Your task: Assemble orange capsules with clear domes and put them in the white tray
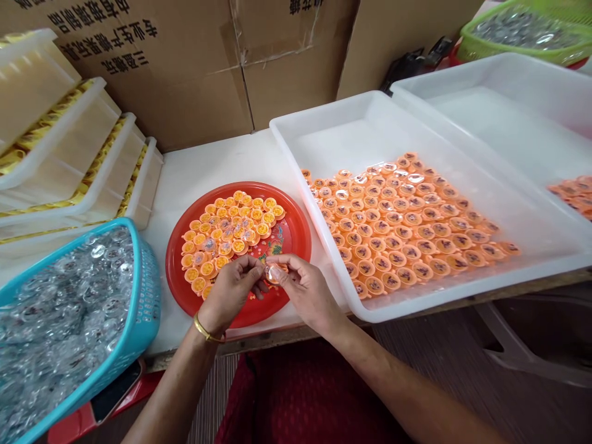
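Observation:
Over the front of a red round plate, my right hand pinches a small round orange case with a clear, shiny cover between thumb and fingers. My left hand, a gold bangle at its wrist, has its thumb and fingertips closed at the left edge of that same case. Part of the case is hidden by the fingers. Many small orange cases with yellow insides lie on the plate, and clear covers rest on a few of them.
Right of the plate, a white tray holds rows of covered orange cases; another white tray overlaps it. A blue basket of clear plastic pieces stands at left, below stacked bins. Cardboard boxes line the back; a green basket stands behind.

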`<action>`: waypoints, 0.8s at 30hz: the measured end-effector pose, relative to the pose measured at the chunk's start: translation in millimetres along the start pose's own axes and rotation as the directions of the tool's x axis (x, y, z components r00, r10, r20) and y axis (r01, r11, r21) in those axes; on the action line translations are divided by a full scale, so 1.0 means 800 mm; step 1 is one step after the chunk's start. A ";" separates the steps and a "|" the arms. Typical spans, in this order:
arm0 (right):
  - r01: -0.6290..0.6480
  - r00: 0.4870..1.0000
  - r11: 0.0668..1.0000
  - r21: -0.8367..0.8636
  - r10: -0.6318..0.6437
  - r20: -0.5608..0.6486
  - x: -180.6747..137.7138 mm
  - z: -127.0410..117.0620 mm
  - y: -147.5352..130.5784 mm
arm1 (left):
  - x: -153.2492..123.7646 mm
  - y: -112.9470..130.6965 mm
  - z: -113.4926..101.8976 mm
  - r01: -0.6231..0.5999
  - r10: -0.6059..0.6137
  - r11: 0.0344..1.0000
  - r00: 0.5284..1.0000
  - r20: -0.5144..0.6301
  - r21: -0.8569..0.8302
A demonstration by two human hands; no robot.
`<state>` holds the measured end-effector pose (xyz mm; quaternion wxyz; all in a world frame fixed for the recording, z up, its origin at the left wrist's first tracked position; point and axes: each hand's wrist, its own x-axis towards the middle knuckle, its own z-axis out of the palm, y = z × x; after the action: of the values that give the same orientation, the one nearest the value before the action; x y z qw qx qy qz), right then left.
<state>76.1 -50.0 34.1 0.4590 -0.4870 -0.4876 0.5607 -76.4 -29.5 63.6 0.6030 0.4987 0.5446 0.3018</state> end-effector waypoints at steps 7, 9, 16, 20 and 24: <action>-0.120 0.993 0.988 0.097 0.118 0.029 0.005 0.001 0.001 | 0.000 -0.008 0.017 -0.008 -0.005 0.994 0.992 -0.125 -0.106; -0.166 0.986 0.964 0.207 0.161 0.044 0.006 0.004 0.002 | 0.005 -0.013 0.015 0.035 -0.059 0.983 0.990 -0.130 -0.182; -0.342 0.937 0.758 0.555 0.317 0.146 0.010 0.006 -0.006 | 0.004 -0.019 0.005 0.111 -0.145 0.847 0.989 -0.025 -0.520; -0.368 0.930 0.740 0.564 0.311 0.198 0.010 0.006 -0.008 | -0.002 -0.019 0.014 0.013 -0.055 0.967 0.986 -0.158 -0.253; -0.380 0.925 0.756 0.532 0.306 0.226 0.009 0.008 -0.008 | -0.001 -0.020 0.019 -0.006 0.004 1.000 0.967 -0.253 -0.008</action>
<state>69.5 -42.9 40.2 0.4404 -0.3735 -0.2287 0.7838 -65.3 -39.8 47.6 0.5301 0.4548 0.6145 0.3668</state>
